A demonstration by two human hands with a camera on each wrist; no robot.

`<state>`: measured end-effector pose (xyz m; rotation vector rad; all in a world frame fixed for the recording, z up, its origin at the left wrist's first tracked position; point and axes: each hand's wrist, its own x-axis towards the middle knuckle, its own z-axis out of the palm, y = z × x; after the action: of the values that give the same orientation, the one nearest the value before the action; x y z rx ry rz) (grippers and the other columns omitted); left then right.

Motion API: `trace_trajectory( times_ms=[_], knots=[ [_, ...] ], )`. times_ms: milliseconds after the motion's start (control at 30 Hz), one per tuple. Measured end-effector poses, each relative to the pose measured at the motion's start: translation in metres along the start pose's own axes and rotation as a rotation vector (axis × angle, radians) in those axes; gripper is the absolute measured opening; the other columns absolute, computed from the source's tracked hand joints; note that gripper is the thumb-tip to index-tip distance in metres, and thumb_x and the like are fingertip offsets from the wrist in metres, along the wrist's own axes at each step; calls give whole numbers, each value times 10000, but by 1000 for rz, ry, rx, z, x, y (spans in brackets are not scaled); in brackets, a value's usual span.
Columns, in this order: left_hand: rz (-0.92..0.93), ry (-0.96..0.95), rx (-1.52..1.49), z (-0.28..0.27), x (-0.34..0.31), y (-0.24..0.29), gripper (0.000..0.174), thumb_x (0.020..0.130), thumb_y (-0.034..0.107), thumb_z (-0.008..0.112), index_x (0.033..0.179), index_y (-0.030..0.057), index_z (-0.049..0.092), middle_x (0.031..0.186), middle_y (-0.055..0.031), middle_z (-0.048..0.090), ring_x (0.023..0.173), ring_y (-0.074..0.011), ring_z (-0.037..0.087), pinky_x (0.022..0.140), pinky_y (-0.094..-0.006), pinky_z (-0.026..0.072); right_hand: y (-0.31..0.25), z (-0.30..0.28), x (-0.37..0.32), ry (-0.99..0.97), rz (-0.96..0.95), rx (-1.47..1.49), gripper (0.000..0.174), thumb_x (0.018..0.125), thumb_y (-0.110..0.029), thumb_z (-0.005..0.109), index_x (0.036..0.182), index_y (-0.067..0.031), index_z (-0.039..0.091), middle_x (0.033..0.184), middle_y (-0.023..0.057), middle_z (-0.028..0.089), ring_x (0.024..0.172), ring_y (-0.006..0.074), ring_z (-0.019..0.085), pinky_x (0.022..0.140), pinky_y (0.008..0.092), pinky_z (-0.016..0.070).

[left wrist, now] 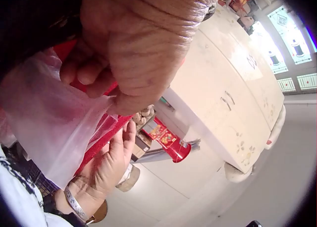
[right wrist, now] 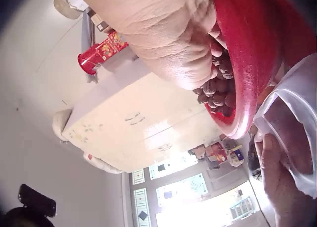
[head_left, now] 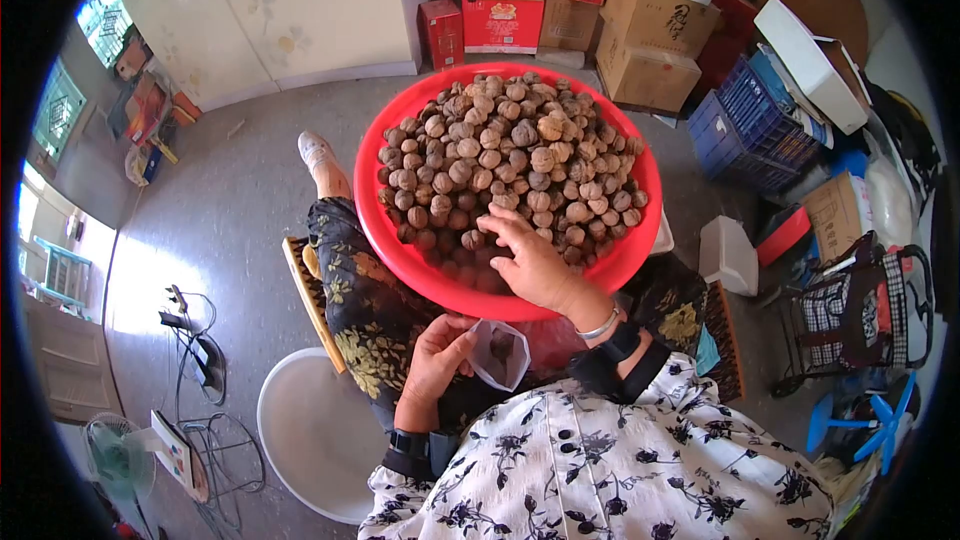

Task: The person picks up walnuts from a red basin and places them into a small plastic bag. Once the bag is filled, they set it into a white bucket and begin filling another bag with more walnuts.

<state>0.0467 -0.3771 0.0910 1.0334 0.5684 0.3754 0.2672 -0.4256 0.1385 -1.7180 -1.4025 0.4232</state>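
A large red basin (head_left: 648, 215) is heaped with brown walnuts (head_left: 490, 140) in front of the person. Between thumb and fingers, the left hand (head_left: 437, 358) pinches the edge of a clear plastic bag (head_left: 484, 368). The bag's mouth gapes upward just below the basin's near rim, and something dark shows inside it. Over the near side of the heap reaches the right hand (head_left: 535, 265), its fingers loosely extended at the walnuts. In the right wrist view its fingertips are partly hidden behind the hand, close to several walnuts (right wrist: 215, 90).
A white tub (head_left: 310, 430) stands on the floor at the left. Cardboard boxes (head_left: 650, 35) are stacked behind the basin. Blue crates (head_left: 750, 130) and a checked shopping trolley (head_left: 850, 310) stand at the right. Cables and a fan (head_left: 118, 455) are at the lower left.
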Motion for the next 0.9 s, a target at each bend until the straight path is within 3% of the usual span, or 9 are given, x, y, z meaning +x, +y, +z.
trace_trajectory(
  times_ms=[167,267,367,400,533,633,700,833,900],
  knots=[
    [-3,-38,-9,-3,0,-3,139,931,65,607,1069,57,605,863,-11,649,581,-63,551,507,-203,454,6,7,1,-67,22,-231,676,781,13,636,1400,-106,393,1479,204,323,1292,395,445,1028,426,436],
    [-4,-31,-4,-2,0,-3,141,931,62,610,1071,51,598,858,-13,646,586,-62,554,507,-201,455,4,7,-1,-57,113,-226,553,741,47,611,1272,-57,500,1224,193,462,1112,406,536,931,444,478],
    [-8,-36,-5,-2,0,-4,137,933,63,610,1069,48,596,852,-11,642,583,-59,552,506,-198,455,9,6,0,-134,109,-200,470,714,62,614,1166,-48,552,1191,186,477,1069,394,557,912,431,487],
    [-5,-39,-3,-2,0,-3,137,933,63,610,1069,48,596,852,-11,642,583,-59,552,506,-198,455,9,7,-1,-89,69,-202,366,706,70,617,1051,-39,566,1118,177,491,1001,386,581,879,427,499],
    [-9,-45,24,0,-2,0,148,926,78,618,1068,38,598,799,-9,625,565,-74,546,503,-213,451,15,8,0,-56,120,-122,333,712,68,621,1018,-41,546,1078,177,492,952,388,596,842,437,509],
    [-13,-46,34,0,-1,-1,167,916,97,628,1066,30,603,762,-19,619,550,-92,545,501,-230,448,20,10,-1,-15,141,-221,300,729,59,624,994,-49,533,1029,176,503,917,390,605,801,446,514],
    [-15,-54,38,0,-1,-1,173,914,101,629,1070,28,605,753,-21,617,548,-95,544,501,-232,447,20,12,0,-15,210,-226,191,792,26,569,954,-51,504,1022,226,501,883,446,572,747,497,489],
    [-8,-62,20,1,-2,2,155,924,77,622,1071,29,605,762,1,603,560,-70,542,513,-202,452,29,15,-2,8,206,-252,216,784,11,592,983,-36,521,1032,240,507,838,456,572,734,494,500],
    [-8,-53,26,1,-3,2,154,925,78,621,1069,27,604,760,-1,603,558,-72,542,514,-203,452,31,15,-2,180,-50,-157,268,793,18,610,1050,-9,541,976,183,557,778,343,616,689,433,525]
  ],
)
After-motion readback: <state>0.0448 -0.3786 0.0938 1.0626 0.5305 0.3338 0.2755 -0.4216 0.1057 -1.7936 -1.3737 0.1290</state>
